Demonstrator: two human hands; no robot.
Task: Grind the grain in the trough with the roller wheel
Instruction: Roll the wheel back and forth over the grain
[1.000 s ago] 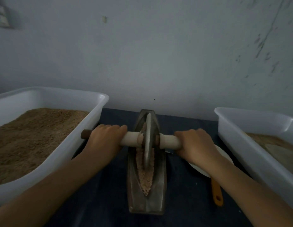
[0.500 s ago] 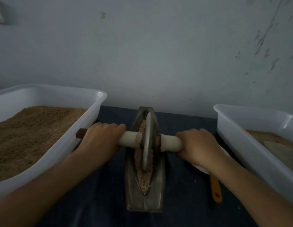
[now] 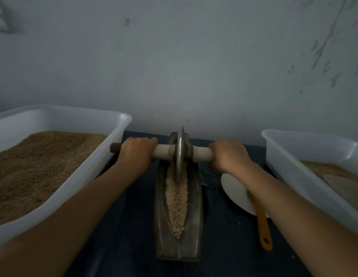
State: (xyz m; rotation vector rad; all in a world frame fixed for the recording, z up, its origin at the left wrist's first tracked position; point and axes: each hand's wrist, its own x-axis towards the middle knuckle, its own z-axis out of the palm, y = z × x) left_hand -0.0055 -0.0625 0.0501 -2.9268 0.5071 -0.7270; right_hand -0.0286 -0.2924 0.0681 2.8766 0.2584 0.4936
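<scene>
Rolled farther along since a second ago: roller wheel (image 3: 179, 151) now at the far end of the trough (image 3: 179, 246), near the wall (image 3: 194, 66), both arms stretched out more. Left of the trough, large white tub (image 3: 106, 164) heaped with brown ground meal (image 3: 38, 166); right, second white tub (image 3: 290, 166) with a shallower brown fill. Underneath all, dark blue surface (image 3: 130, 236). Long metal trough, boat-shaped, running away from the viewer, pale crushed grain (image 3: 176, 204) packed along its groove from the wheel back to the near tip. Wheel upright on edge in the groove, wooden axle (image 3: 202, 153) crossing through its hub. Left hand (image 3: 136, 153) wrapped around the axle's left part, dark end sticking out beyond the knuckles; right hand (image 3: 229, 156) gripping the right part, fingers curled over the top. Under the right forearm, white plate (image 3: 236, 190) with an orange-handled utensil (image 3: 263, 226) lying across it, handle end toward the viewer.
</scene>
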